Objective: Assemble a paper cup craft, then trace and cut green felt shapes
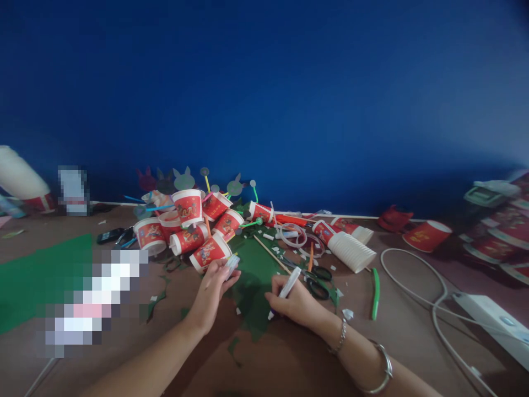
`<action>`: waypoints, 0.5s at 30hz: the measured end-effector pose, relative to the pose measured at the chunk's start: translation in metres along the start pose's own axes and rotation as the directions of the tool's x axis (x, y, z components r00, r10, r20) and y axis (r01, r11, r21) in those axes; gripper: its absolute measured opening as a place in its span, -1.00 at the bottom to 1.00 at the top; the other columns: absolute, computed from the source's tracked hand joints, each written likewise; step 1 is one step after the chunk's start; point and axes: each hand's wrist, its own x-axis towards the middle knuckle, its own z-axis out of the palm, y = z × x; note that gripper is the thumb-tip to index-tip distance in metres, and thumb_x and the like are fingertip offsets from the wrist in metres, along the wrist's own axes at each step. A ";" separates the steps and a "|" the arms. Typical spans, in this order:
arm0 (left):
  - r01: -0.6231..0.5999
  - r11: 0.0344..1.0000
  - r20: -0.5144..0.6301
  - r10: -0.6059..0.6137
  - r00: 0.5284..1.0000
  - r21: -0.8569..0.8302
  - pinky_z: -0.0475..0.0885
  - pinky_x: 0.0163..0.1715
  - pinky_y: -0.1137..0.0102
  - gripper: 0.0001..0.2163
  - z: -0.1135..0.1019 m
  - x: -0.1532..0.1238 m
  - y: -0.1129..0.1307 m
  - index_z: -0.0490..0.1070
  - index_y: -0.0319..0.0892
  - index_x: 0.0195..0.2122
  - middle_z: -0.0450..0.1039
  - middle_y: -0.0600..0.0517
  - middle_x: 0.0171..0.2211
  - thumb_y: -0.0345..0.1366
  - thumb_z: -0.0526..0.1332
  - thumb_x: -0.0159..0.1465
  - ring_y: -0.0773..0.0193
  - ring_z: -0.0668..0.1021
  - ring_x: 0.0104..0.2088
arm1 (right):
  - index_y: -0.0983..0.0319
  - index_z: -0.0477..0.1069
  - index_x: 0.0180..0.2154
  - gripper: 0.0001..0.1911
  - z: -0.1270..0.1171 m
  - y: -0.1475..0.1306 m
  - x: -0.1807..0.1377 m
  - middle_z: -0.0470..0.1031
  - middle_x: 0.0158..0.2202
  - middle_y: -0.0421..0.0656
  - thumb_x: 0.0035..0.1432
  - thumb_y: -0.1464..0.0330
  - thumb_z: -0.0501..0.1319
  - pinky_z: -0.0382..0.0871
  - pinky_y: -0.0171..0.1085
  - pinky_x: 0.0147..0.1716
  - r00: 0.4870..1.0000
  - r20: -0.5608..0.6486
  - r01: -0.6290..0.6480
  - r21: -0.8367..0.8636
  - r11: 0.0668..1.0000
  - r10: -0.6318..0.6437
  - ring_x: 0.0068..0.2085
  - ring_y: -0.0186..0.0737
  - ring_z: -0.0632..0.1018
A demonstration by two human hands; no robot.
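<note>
"Green sheet (37, 281) at the left of the desk (134, 333). Next?"

"Red paper cups (189, 207), heaped, several tipped over."

"Left hand (211, 292)?"

"Fingers closed on a small pale item (232, 266), just in front of the cups; its kind cannot be determined."

"Right hand (295, 304)?"

"Gripping a white marker (291, 282), tip down, near green paper (253, 271)."

"Further right?"

"Black-handled scissors (313, 275) near the marker, a nested cup stack (351, 251) lying down, a green strip (375, 294), then a white power strip (491, 322)."

The marker (290, 283) is smooth plastic; the cups (187, 206) are printed paper; the bangle (389, 365) is glossy metal; the green sheet (45, 278) appears matt.
</note>
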 end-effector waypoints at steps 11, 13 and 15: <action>-0.004 1.000 0.000 0.004 1.000 0.008 0.35 -0.02 0.17 -0.78 0.000 0.001 -0.001 0.38 -0.19 -0.28 0.40 0.00 -0.25 -0.14 0.20 0.17 0.21 0.46 -0.18 | 0.21 0.16 -0.62 -0.73 0.003 -0.002 0.002 0.28 -0.75 -0.33 0.01 0.32 0.18 0.08 -0.48 -0.71 0.998 -0.034 -0.053 0.030 0.998 0.054 -0.68 -0.44 0.29; -0.011 1.000 0.004 0.011 1.000 0.009 0.35 -0.01 0.17 -0.78 0.000 0.002 -0.001 0.38 -0.19 -0.27 0.39 0.01 -0.25 -0.14 0.19 0.17 0.21 0.46 -0.18 | 0.21 0.16 -0.63 -0.74 0.003 -0.003 0.002 0.26 -0.75 -0.34 0.00 0.33 0.18 0.06 -0.48 -0.72 0.997 -0.052 -0.064 0.010 0.998 0.064 -0.69 -0.45 0.27; -0.011 1.000 0.009 0.011 1.000 0.010 0.35 -0.01 0.18 -0.77 0.000 0.002 -0.002 0.38 -0.19 -0.26 0.39 0.01 -0.25 -0.14 0.19 0.18 0.22 0.45 -0.17 | 0.21 0.16 -0.63 -0.74 0.003 -0.004 0.003 0.26 -0.75 -0.33 0.00 0.33 0.17 0.06 -0.47 -0.71 0.995 -0.070 -0.073 -0.006 0.997 0.072 -0.69 -0.44 0.27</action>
